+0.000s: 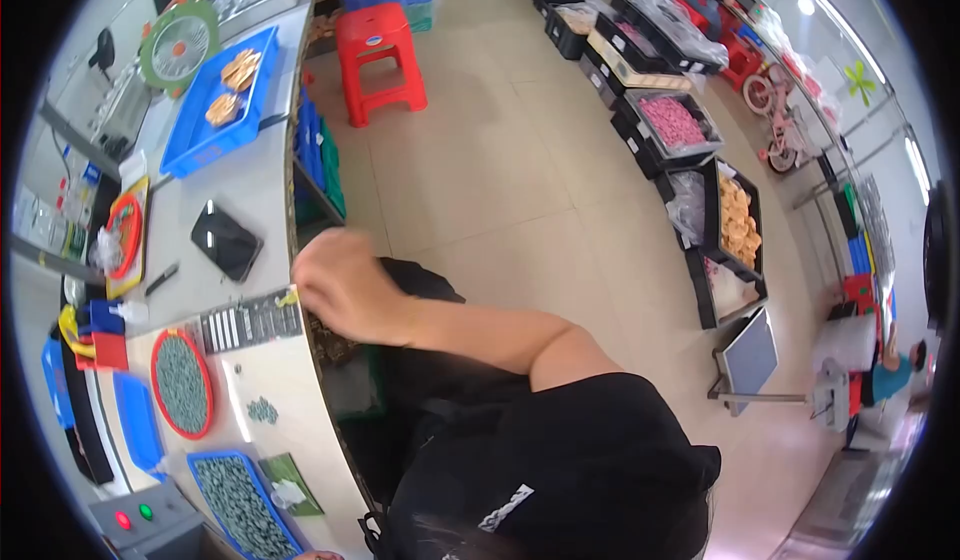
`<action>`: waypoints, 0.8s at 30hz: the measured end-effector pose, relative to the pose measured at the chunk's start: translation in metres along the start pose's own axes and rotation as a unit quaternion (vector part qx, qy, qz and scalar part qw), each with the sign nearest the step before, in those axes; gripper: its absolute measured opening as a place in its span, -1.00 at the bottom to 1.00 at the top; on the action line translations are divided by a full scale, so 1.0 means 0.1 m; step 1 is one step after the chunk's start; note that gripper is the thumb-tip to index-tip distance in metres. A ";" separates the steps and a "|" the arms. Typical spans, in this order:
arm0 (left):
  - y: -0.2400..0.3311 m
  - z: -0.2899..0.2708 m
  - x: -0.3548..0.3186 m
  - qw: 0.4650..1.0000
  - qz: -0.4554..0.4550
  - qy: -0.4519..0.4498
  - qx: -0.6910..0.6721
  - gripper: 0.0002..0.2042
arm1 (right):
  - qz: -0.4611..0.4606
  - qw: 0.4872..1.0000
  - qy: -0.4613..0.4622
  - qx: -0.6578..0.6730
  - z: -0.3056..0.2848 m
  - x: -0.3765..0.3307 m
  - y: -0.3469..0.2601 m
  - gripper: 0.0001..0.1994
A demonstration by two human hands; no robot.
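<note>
right hand (340,285) at bench edge (300,260) | floor (480,170) open rightward

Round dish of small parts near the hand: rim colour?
Red rim, grey-green parts inside; head view.

**Around the workshop floor**

A red plastic stool (382,58) stands on the tiled floor. Along the far side runs a row of black crates (640,55), one holding pink pieces (672,123), another orange ones (740,222). A pink child's bicycle (778,120) leans near the wall. A green fan (180,48) sits beside a blue tray (222,100).
</note>
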State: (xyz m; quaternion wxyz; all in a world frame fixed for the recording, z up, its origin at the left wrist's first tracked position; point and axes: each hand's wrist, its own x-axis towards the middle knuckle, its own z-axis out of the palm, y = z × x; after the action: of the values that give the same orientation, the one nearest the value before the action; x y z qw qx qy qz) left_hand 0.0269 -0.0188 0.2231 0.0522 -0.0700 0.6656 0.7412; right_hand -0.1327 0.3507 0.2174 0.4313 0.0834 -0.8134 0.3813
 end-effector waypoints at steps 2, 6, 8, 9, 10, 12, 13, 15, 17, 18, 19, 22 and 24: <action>0.03 0.18 0.06 1.000 -0.004 -0.016 0.019 -0.94 | 0.019 0.983 0.154 -0.102 -0.72 0.01 0.06 -0.92; 0.07 0.41 0.18 0.999 -0.024 0.015 0.033 -0.94 | 0.092 0.940 0.322 -0.065 -1.41 -0.25 0.16 -0.94; 0.02 0.44 0.21 0.998 -0.025 0.020 0.060 -0.95 | 0.077 0.941 0.323 -0.068 -1.44 -0.25 0.13 -0.94; 0.00 0.44 0.23 0.999 -0.034 0.007 0.039 -0.94 | 0.077 0.965 0.238 -0.073 -1.39 -0.23 0.10 -0.93; 0.00 0.48 0.27 0.999 -0.040 -0.006 0.019 -0.93 | 0.073 0.982 0.154 -0.078 -1.33 -0.20 0.10 -0.92; 0.03 0.61 0.24 0.999 -0.047 -0.003 0.022 -0.90 | 0.092 0.983 0.151 -0.049 -1.16 -0.16 0.11 -0.90; 0.07 0.70 0.21 0.998 -0.057 0.005 0.025 -0.90 | 0.092 0.984 0.145 -0.047 -1.10 -0.12 0.11 -0.89; 0.01 0.64 0.22 0.998 -0.055 -0.016 0.036 -0.89 | 0.076 0.989 0.126 -0.008 -0.92 -0.05 0.12 -0.88; -0.08 0.64 0.21 0.997 -0.065 -0.001 0.029 -0.88 | 0.064 0.994 0.036 0.080 -0.70 -0.07 0.00 -0.88; -0.09 0.69 0.18 0.998 -0.063 -0.004 0.018 -0.87 | 0.063 0.988 -0.006 0.143 -0.54 -0.12 -0.10 -0.88; -0.08 0.78 0.17 0.998 -0.062 -0.008 0.007 -0.87 | 0.033 0.981 -0.037 0.190 -0.36 -0.22 -0.20 -0.90; -0.08 0.82 0.19 0.982 -0.178 -0.063 -0.011 -0.87 | 0.026 0.905 -0.225 0.360 0.00 -0.58 -0.59 -0.93; -0.23 0.85 0.23 0.946 0.118 -0.119 0.277 -0.85 | 0.010 0.848 -0.313 0.428 0.14 -0.75 -0.75 -0.94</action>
State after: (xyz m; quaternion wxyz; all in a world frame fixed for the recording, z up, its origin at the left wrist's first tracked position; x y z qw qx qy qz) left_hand 0.0052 0.0681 0.2059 0.0609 0.1151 0.8369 0.5317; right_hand -0.0609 0.2741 0.1966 0.0713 0.3662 -0.6622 0.6498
